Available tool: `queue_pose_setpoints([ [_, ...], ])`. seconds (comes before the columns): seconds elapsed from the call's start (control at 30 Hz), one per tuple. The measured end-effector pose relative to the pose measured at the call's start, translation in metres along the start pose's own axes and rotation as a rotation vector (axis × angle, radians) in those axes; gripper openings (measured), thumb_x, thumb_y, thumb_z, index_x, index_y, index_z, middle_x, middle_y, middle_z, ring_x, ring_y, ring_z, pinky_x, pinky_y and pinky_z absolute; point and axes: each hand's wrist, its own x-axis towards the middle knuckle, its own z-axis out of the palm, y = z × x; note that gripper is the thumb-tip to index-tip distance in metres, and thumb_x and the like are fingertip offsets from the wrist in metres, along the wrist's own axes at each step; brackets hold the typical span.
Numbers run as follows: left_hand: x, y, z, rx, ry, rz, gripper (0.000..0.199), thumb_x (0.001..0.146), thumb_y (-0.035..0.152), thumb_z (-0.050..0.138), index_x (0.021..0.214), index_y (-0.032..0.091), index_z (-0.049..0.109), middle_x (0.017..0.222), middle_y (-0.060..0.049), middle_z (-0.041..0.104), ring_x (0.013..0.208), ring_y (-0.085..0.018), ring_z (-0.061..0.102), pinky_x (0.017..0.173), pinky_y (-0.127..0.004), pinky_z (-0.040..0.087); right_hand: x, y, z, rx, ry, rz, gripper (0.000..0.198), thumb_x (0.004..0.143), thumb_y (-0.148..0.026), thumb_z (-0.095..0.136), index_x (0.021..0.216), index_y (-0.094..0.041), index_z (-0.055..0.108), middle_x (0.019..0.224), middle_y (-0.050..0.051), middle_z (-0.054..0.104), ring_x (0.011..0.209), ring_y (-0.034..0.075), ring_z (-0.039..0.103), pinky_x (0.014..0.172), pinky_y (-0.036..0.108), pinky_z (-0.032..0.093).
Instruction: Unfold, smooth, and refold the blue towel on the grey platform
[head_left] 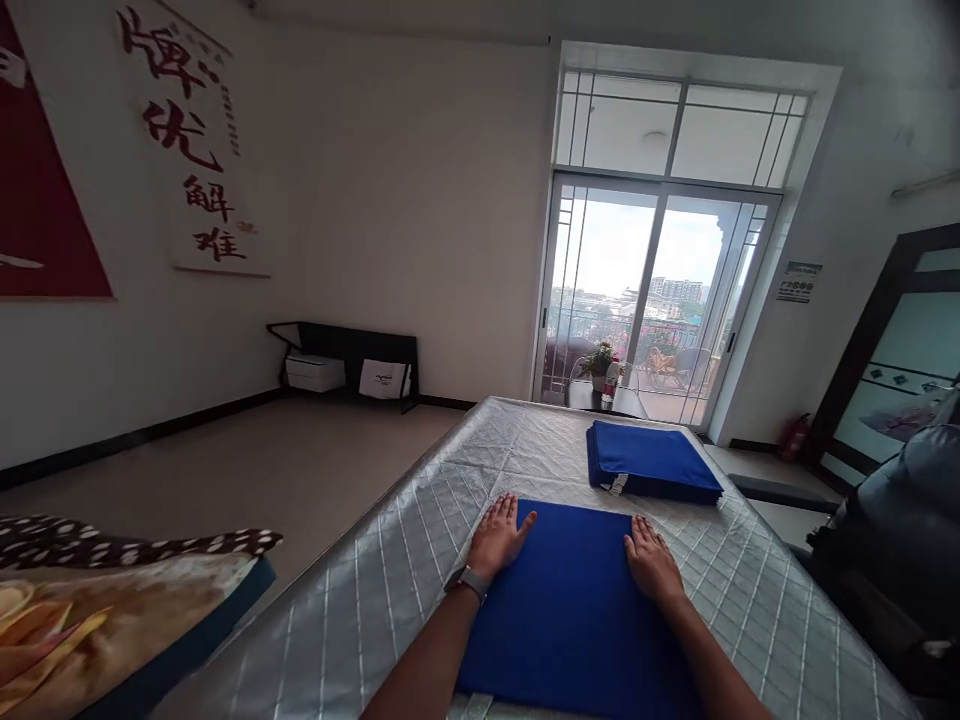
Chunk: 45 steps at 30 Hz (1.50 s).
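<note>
A flat blue fabric piece (574,610), roughly square, lies in front of me on the table. My left hand (501,535) rests flat across its left edge near the far corner, fingers stretched forward and thumb out over the cloth. On the opposite edge my right hand (651,560) lies flat too, its fingers pointing away from me. Neither hand grips anything. Beyond my right hand sits a stack of similar blue fabric pieces (652,460), with a pale tag or strap showing at its near left corner.
A silver quilted cover (375,610) spreads over the table. To the left is a patterned cushion or bag (127,620); to the right, a dark padded chair (900,530). Past the far edge, a small table holds a plant (600,362) and a bottle (610,380).
</note>
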Motion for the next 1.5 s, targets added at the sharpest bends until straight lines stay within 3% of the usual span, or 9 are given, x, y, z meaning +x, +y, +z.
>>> queue_pose_setpoints([
  [0.3,-0.002,0.002,-0.002,-0.001,0.015,0.003,0.085,0.098,0.064,0.008,0.151,0.002,0.034,0.159,-0.017,0.030,0.148,-0.028,0.027,0.121,-0.042,0.021,-0.016,-0.007,-0.021,-0.048,0.045,-0.035,0.063,0.099,-0.036,0.016,0.155,-0.009,0.028,0.163,0.008,0.024,0.151,0.018,0.016,0.122,0.036,0.011],
  [0.57,-0.001,-0.001,0.000,-0.021,0.028,0.015,0.085,0.098,0.064,0.010,0.151,0.003,0.035,0.158,-0.018,0.033,0.148,-0.029,0.028,0.120,-0.044,0.022,-0.034,-0.008,-0.006,-0.016,-0.035,-0.034,0.065,0.100,-0.039,0.017,0.156,-0.007,0.021,0.164,0.009,0.019,0.152,0.019,0.012,0.122,0.038,0.012],
  [0.8,-0.002,0.000,-0.003,0.012,0.000,0.007,0.084,0.098,0.065,0.010,0.152,0.005,0.035,0.158,-0.016,0.034,0.148,-0.028,0.027,0.120,-0.042,0.021,-0.033,-0.010,-0.009,0.028,-0.069,-0.008,0.066,0.099,-0.040,0.016,0.157,-0.009,0.018,0.165,0.007,0.015,0.152,0.018,0.008,0.122,0.036,0.008],
  [1.0,-0.009,0.007,-0.018,0.101,0.083,-0.106,0.087,0.099,0.064,0.009,0.150,-0.002,0.036,0.158,-0.023,0.032,0.148,-0.031,0.028,0.120,-0.043,0.023,-0.035,-0.012,-0.011,0.050,-0.060,-0.004,0.066,0.099,-0.039,0.016,0.157,-0.007,0.019,0.165,0.008,0.015,0.152,0.018,0.009,0.122,0.037,0.006],
  [1.13,-0.024,0.053,-0.020,0.058,0.027,0.162,0.079,0.101,0.061,0.012,0.150,0.005,0.039,0.157,-0.017,0.037,0.147,-0.026,0.031,0.120,-0.039,0.027,-0.036,-0.013,-0.013,0.106,-0.055,0.005,0.065,0.099,-0.038,0.017,0.157,-0.007,0.019,0.165,0.009,0.015,0.152,0.019,0.009,0.122,0.038,0.006],
  [1.23,-0.039,0.113,-0.005,-0.009,-0.017,0.423,0.073,0.101,0.061,0.014,0.151,0.013,0.039,0.158,-0.012,0.037,0.147,-0.023,0.031,0.119,-0.040,0.029,-0.038,-0.012,-0.014,0.128,-0.058,-0.002,0.065,0.099,-0.038,0.018,0.157,-0.008,0.020,0.164,0.010,0.016,0.152,0.020,0.009,0.122,0.039,0.007],
  [1.33,-0.047,0.169,0.012,-0.075,-0.024,0.598,0.069,0.103,0.056,0.012,0.153,0.016,0.035,0.158,-0.012,0.037,0.148,-0.023,0.028,0.120,-0.044,0.027,-0.040,-0.008,-0.012,0.108,-0.063,-0.045,0.063,0.098,-0.032,0.022,0.157,-0.009,0.021,0.165,0.009,0.015,0.152,0.020,0.008,0.122,0.038,0.006],
  [1.4,-0.047,0.191,0.020,-0.102,-0.030,0.629,0.067,0.103,0.053,0.009,0.155,0.017,0.032,0.158,-0.012,0.036,0.149,-0.023,0.027,0.120,-0.046,0.026,-0.041,-0.005,-0.011,0.093,-0.065,-0.069,0.064,0.096,-0.027,0.026,0.157,-0.012,0.020,0.166,0.007,0.013,0.152,0.020,0.006,0.122,0.037,0.005],
  [1.5,-0.042,0.192,0.024,-0.099,-0.068,0.539,0.068,0.103,0.053,0.007,0.156,0.017,0.029,0.159,-0.012,0.036,0.149,-0.024,0.026,0.120,-0.047,0.026,-0.040,-0.005,-0.010,0.094,-0.063,-0.060,0.064,0.095,-0.025,0.025,0.158,-0.011,0.019,0.166,0.008,0.013,0.152,0.019,0.005,0.122,0.038,0.006],
])
